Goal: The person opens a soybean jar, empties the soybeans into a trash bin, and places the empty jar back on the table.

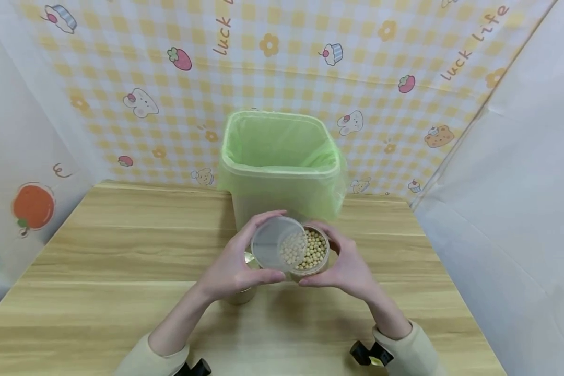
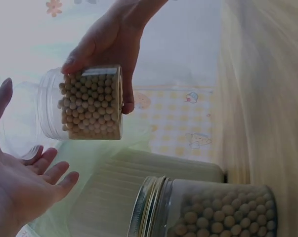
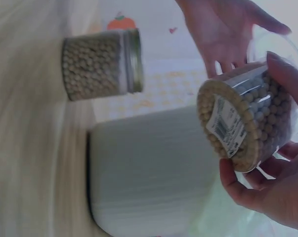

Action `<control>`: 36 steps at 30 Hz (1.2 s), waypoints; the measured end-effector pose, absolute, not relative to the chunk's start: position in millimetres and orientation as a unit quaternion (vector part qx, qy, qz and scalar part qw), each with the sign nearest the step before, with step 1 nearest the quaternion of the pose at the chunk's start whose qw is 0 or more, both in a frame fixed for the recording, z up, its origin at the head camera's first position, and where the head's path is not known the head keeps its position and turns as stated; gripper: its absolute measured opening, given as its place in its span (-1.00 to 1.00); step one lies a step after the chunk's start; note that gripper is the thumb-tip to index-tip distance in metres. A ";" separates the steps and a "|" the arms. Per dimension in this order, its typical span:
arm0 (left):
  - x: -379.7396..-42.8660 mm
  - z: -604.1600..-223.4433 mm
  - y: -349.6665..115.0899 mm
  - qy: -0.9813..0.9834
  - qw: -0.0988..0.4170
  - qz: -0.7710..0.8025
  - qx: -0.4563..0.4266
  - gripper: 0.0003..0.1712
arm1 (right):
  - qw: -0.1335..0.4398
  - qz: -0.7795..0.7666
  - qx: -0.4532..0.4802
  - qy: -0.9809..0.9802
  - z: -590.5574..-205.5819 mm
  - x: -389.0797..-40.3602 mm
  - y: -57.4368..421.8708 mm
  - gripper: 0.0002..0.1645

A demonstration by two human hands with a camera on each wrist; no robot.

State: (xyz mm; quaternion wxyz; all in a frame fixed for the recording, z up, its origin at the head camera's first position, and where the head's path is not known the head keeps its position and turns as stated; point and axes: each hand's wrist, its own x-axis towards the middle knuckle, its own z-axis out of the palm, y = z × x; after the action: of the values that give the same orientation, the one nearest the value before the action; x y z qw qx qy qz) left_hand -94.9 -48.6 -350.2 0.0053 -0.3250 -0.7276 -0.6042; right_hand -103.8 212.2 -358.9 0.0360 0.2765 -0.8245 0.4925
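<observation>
My left hand [image 1: 227, 269] holds a clear round lid [image 1: 269, 243] by its rim, thumb near me and fingers on the far side. The lid partly covers the open mouth of a clear jar [image 1: 317, 251] full of pale round beans. Round this jar's side, my right hand [image 1: 350, 269] has a grip that keeps it above the table. A label [image 3: 228, 127] with a barcode is on the jar's base in the right wrist view. Below my left hand stands a second bean jar [image 3: 94, 66] with a gold lid, mostly hidden in the head view.
A pale bin [image 1: 258, 201] lined with a green bag [image 1: 282, 138] stands just beyond both hands, its mouth open upward. Wood-grain tabletop [image 1: 136, 245] lies underneath. A checked patterned cloth [image 1: 169, 94] hangs behind, and white sheets [image 1: 512, 198] flank the sides.
</observation>
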 end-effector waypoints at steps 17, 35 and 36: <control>-69.6 -367.2 -22.2 -0.761 0.002 -0.600 -0.247 0.05 | 0.017 0.513 0.142 -0.846 -324.4 -110.5 261.9 0.11; -59.7 -411.8 15.8 -0.854 -0.043 -0.475 -0.210 0.16 | 0.034 0.541 0.110 -0.833 -297.4 -98.9 284.3 0.10; -59.5 -414.3 17.1 -0.858 -0.044 -0.468 -0.208 0.17 | 0.036 0.540 0.110 -0.834 -297.0 -98.1 284.9 0.11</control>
State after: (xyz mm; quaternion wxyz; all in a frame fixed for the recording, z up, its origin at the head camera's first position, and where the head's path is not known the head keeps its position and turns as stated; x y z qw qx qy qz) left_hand -59.5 17.1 -414.3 -0.0443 -0.2078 -0.8577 -0.4681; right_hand -98.1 284.9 -297.0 0.0359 0.1103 -0.8336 0.5401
